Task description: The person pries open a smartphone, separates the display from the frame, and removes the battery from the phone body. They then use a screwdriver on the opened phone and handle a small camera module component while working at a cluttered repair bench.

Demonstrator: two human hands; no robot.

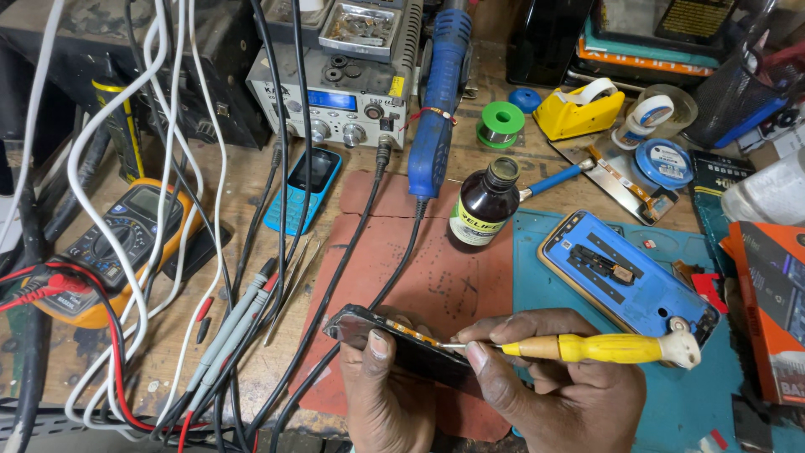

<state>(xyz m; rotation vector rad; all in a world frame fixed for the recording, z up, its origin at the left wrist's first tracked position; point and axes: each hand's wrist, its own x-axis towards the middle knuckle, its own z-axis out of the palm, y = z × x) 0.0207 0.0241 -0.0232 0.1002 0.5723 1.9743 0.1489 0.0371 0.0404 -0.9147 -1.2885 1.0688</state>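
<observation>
Both hands enter from the six o'clock edge of the head view. Left hand point(381, 390): bare, with no glove, ring or watch visible; the thumbnail is short and trimmed, seen toward twelve o'clock on the hand. Right hand point(558, 394): likewise bare, no glove, ring or strap in view; the nail on its thumb, toward nine o'clock, is short. The knuckles and finger joints of both show creased folds. The wrists run out of frame at the lower edge, so any sleeve cannot be seen.
</observation>
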